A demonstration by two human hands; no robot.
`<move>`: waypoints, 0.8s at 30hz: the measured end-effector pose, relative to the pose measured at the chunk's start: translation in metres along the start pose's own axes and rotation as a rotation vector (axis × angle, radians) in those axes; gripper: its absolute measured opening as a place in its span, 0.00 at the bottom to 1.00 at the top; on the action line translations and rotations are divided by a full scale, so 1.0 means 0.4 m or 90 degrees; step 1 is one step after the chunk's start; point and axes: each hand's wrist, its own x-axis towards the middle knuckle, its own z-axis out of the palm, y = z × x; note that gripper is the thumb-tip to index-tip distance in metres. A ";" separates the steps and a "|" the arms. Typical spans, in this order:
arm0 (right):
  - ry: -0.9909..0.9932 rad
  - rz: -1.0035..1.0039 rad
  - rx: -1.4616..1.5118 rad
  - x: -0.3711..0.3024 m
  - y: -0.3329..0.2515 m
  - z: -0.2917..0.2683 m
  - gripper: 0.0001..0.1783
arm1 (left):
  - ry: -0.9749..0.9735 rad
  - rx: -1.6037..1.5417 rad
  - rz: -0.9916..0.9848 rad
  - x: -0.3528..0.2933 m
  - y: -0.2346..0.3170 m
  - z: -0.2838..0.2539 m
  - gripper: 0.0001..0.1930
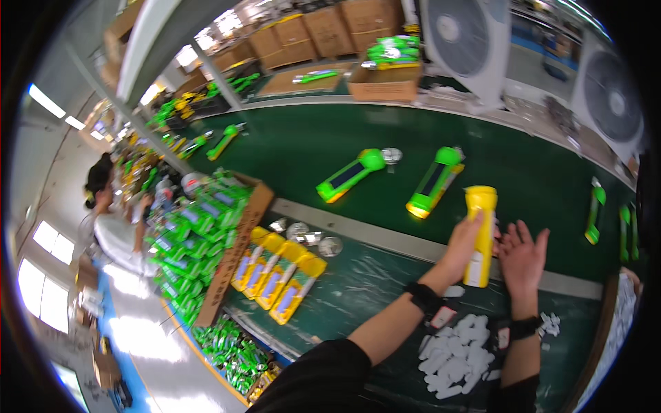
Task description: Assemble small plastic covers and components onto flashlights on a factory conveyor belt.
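Note:
My left hand is wrapped round a yellow flashlight body and holds it upright, wide end away from me. Just to its right, my right hand is open, palm up, with its fingers apart and nothing in it. Beneath my wrists lies a loose pile of flat white oval pieces. Several yellow flashlight housings with bluish cylinders inside lie in a row at the left. Shiny silver reflectors sit beside them.
On the green belt ahead lie green flashlights, several with dark panels. A cardboard box heaped with green housings stands at the left. A person works beyond it. Fans and another carton line the far side.

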 end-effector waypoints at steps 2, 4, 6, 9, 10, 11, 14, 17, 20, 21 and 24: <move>-0.015 0.019 0.018 0.015 0.020 0.002 0.33 | 0.020 -0.041 -0.007 0.003 -0.002 -0.022 0.27; 0.003 0.013 0.021 0.020 0.018 -0.009 0.33 | -0.011 -0.096 -0.039 0.008 0.000 -0.017 0.36; 0.011 0.009 0.020 0.019 0.007 -0.020 0.33 | -0.030 -0.091 -0.053 0.018 -0.007 -0.013 0.39; 0.008 -0.011 0.003 0.003 -0.009 -0.019 0.32 | -0.032 -0.062 -0.051 0.013 -0.005 0.016 0.40; 0.006 -0.010 -0.002 0.004 -0.009 -0.018 0.32 | -0.036 -0.061 -0.045 0.012 -0.004 0.017 0.39; 0.007 -0.007 -0.007 0.007 -0.007 -0.016 0.32 | -0.033 -0.055 -0.045 0.014 -0.004 0.017 0.38; 0.010 0.002 -0.014 0.017 0.001 -0.015 0.32 | -0.023 -0.009 -0.035 0.020 -0.012 -0.003 0.32; 0.013 -0.005 -0.031 0.020 0.001 -0.013 0.31 | -0.008 0.042 -0.029 0.015 -0.005 0.005 0.29; 0.016 -0.005 -0.037 0.019 -0.004 -0.018 0.30 | -0.014 0.057 -0.016 0.010 -0.009 0.010 0.26; 0.005 0.019 -0.064 0.017 -0.010 -0.019 0.29 | 0.007 0.060 -0.018 0.007 -0.011 0.013 0.26; 0.039 0.105 -0.144 0.014 -0.021 -0.002 0.24 | 0.023 0.072 0.003 0.021 -0.030 -0.014 0.26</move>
